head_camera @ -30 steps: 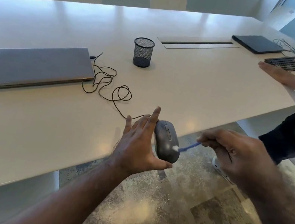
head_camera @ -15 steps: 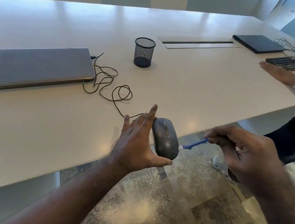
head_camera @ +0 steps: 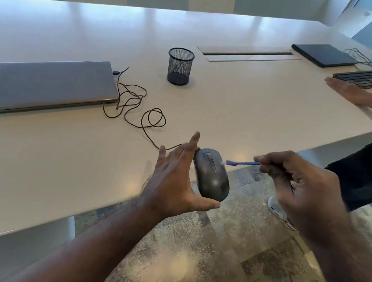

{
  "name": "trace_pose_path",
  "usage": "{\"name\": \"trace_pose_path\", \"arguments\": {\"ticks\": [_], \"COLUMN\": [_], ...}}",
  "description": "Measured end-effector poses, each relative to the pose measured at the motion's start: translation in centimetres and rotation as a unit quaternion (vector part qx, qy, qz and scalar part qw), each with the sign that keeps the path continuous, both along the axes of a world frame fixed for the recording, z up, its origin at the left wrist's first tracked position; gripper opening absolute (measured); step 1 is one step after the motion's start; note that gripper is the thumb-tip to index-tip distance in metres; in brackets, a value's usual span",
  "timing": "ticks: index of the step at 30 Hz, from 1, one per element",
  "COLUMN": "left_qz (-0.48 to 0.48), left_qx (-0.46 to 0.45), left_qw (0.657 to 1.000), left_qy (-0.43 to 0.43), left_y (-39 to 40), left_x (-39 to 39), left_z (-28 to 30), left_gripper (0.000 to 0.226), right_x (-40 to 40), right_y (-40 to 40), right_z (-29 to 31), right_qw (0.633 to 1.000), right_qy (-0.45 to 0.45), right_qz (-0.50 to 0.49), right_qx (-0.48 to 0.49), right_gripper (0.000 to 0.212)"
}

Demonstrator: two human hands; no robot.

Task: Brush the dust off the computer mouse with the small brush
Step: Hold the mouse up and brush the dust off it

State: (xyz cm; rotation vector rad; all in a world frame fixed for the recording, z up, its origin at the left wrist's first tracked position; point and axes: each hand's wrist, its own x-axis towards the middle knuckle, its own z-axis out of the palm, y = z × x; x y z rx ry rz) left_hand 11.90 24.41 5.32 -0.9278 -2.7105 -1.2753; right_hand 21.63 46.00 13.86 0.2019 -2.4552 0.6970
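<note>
Nearest the camera, the left hand [head_camera: 173,183] holds the dark grey corded computer mouse [head_camera: 211,174] off the front edge of the long white worktop [head_camera: 248,107], above the mottled floor; the thumb hooks under the mouse's near end, the straight fingers back its far side, and its top with the scroll wheel faces right. That grip and tilt look the same as half a second ago. To the right, the right hand [head_camera: 301,186] pinches the handle of the small blue brush with a white bristle tip [head_camera: 242,163] between curled fingertips. The brush has shifted: a second ago its bristles lay against the mouse's lower right flank, half a second ago at mid-flank, and now the tip sits higher, beside the upper right shoulder near the buttons, and appears just clear of the shell, though blur makes contact hard to judge. The handle also lies flatter than before. Behind the hands, the thin black cable [head_camera: 136,107] loops across the worktop from the mouse to the closed silver laptop [head_camera: 48,85], unchanged. Farther back stands the black wire-mesh pen cup [head_camera: 179,66]. At the far right, another person's hand [head_camera: 345,89] rests flat beside a black keyboard [head_camera: 365,78], as earlier.
</note>
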Motion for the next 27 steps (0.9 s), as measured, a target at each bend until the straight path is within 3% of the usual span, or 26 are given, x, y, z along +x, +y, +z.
{"name": "trace_pose_path", "arguments": {"ticks": [5, 12, 18, 23, 27], "left_qz": [0.008, -0.02, -0.022, -0.015, -0.019], "left_qx": [-0.012, -0.049, -0.045, -0.05, -0.052], "left_qw": [1.0, 0.998, 0.998, 0.998, 0.998], "left_qy": [0.002, 0.021, 0.023, 0.021, 0.022], "left_y": [-0.3, 0.5, 0.6, 0.1, 0.4], "left_x": [-0.2, 0.7, 0.8, 0.7, 0.6], "left_z": [0.1, 0.3, 0.5, 0.1, 0.3], "left_gripper": [0.144, 0.145, 0.147, 0.148, 0.147], "right_x": [0.3, -0.5, -0.7, -0.4, -0.7], "right_y": [0.3, -1.0, -2.5, -1.5, -1.6], "right_z": [0.1, 0.2, -0.2, 1.3, 1.5], "right_qw": [0.999, 0.999, 0.991, 0.989, 0.996], "right_qy": [-0.033, 0.031, -0.058, -0.073, -0.026], "right_qz": [0.035, 0.017, 0.081, 0.114, 0.076], "right_qx": [0.007, -0.009, 0.089, 0.064, 0.039], "right_gripper": [0.014, 0.013, 0.024, 0.032, 0.021]}}
